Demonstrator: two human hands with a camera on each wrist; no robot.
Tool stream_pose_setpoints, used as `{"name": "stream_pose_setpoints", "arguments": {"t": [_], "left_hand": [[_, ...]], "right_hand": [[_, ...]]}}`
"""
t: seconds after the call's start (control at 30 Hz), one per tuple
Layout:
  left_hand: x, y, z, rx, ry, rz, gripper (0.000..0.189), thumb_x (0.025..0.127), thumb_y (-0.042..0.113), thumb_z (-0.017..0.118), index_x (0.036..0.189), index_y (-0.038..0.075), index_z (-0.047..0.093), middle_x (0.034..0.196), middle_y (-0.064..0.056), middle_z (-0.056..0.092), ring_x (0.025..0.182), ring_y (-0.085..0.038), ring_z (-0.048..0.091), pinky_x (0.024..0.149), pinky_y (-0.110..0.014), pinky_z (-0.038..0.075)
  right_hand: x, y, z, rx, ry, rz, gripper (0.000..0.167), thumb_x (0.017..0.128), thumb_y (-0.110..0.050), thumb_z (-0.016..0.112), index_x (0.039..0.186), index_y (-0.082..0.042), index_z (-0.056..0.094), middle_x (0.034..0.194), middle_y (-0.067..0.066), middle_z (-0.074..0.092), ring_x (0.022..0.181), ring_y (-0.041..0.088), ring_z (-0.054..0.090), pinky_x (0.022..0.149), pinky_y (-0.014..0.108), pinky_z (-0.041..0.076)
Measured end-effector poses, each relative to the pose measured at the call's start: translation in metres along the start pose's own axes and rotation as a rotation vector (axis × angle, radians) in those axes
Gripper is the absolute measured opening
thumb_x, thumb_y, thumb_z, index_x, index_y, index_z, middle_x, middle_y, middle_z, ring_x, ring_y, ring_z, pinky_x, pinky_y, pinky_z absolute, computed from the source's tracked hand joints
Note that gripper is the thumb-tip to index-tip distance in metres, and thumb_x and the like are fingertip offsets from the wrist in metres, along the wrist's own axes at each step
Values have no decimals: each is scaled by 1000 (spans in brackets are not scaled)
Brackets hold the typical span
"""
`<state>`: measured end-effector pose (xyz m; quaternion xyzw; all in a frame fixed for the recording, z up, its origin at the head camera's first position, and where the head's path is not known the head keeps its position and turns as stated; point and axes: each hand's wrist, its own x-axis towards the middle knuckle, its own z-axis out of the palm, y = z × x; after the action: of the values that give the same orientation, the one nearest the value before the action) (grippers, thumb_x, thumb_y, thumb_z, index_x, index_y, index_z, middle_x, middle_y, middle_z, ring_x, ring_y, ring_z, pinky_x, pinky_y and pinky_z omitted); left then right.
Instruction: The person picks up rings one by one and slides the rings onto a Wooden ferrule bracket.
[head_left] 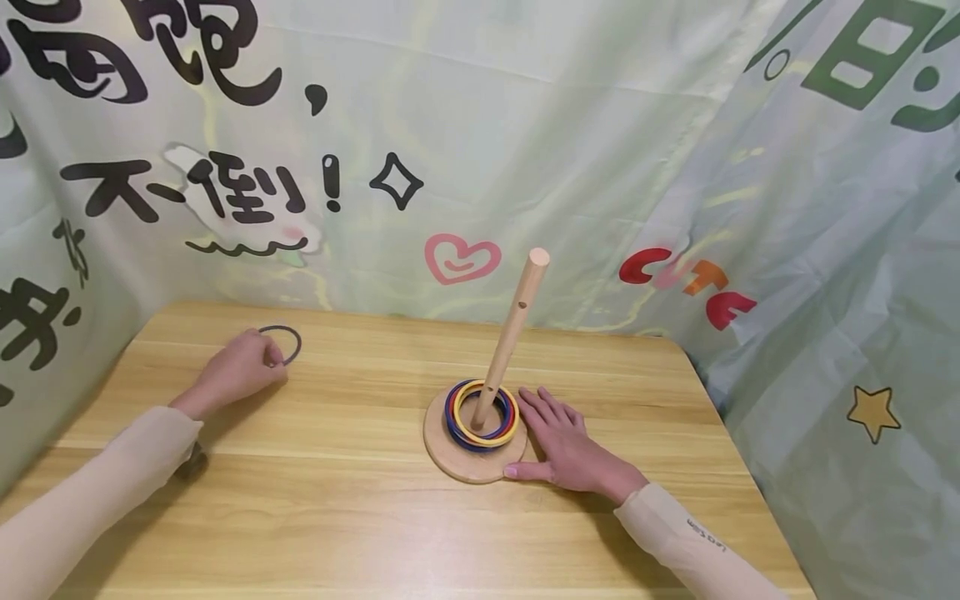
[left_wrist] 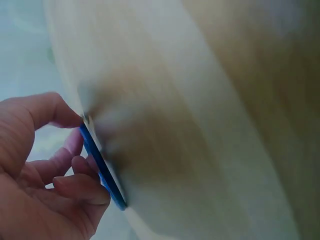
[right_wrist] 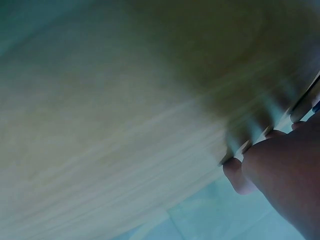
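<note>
My left hand [head_left: 243,367] pinches a thin blue ring [left_wrist: 103,167] between thumb and fingers, at the far left of the table. In the head view the ring looks dark and its far side sticks out past the fingers. My right hand [head_left: 566,450] rests beside the ring-toss stand, fingers spread and thumb touching the edge of its round wooden base [head_left: 472,472]. An upright wooden peg [head_left: 513,329] with small holes rises from that base. Around the foot of the peg lie several stacked rings, with a yellow ring [head_left: 517,414] uppermost and red and blue below.
The wooden table [head_left: 330,492] has rounded far corners. Behind it and along both sides hangs a pale green cloth [head_left: 570,150] with printed characters, a heart and a star. A dark round object [head_left: 192,463] shows under the left sleeve.
</note>
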<state>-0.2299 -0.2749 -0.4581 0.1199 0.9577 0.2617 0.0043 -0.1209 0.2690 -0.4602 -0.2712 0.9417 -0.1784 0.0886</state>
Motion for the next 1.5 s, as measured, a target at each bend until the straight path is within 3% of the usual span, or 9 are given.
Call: {"name": "stream_pose_setpoints", "arguments": {"t": [0.2,0.47,0.7,0.83,0.97,1.27,1.4,1.5], "left_hand": [[-11,37,1,-57,-12,46,14,89,14,78,95,4,69,86,-4,69,77,-23,61,71,-40,52],[-27,84,0,-108,-5,156,9,92,7,78,95,7,70,81,1,66,66,-15,55,58,-28,46],[-45,126,-13,-105,-20,273,11,89,-1,77,96,7,73,79,8,66,65,-10,56,57,-27,48],[-54,145,-21,-91,-33,362,19,89,-3,77,106,5,78,78,13,64,67,-5,56,60,-27,50],[-62,163,-30,-148,-15,431,26,93,-5,77,116,6,81,80,15,64,67,-5,55,57,-26,51],[-71,206,-59,-506,-40,401,24,99,-5,75,122,2,79,91,2,72,75,-16,71,61,-29,59],[-68,231,-78,-621,-38,367,25,101,-3,73,125,0,77,92,-7,73,72,-20,70,55,-28,56],[-63,252,-95,-653,-13,348,25,102,0,73,126,3,77,86,-12,71,63,-21,64,49,-26,47]], "right_hand": [[1,-1,-2,0,6,-6,109,99,-67,71,174,-8,20,179,17,16,165,45,5,121,75,17],[1,-1,-3,-6,10,-14,108,99,-66,71,174,-6,21,179,19,18,164,48,7,120,76,18],[1,-2,-3,-4,23,-19,105,100,-63,72,173,-6,23,178,20,20,163,49,9,119,77,19],[0,-2,-4,-1,20,-20,105,100,-63,72,173,-6,23,178,20,20,163,49,10,118,77,20],[0,-3,-5,-1,24,-19,105,100,-63,72,173,-5,23,177,21,21,163,50,10,118,77,20],[-2,-1,-4,-3,11,-9,108,100,-66,70,174,-5,21,178,20,18,163,49,8,119,77,19],[-2,0,-2,-2,4,-3,109,99,-67,70,174,-6,20,179,18,16,164,47,6,120,76,18],[-2,0,-2,-3,8,-13,108,100,-66,70,174,-5,21,179,19,17,164,47,7,120,76,18]]}}
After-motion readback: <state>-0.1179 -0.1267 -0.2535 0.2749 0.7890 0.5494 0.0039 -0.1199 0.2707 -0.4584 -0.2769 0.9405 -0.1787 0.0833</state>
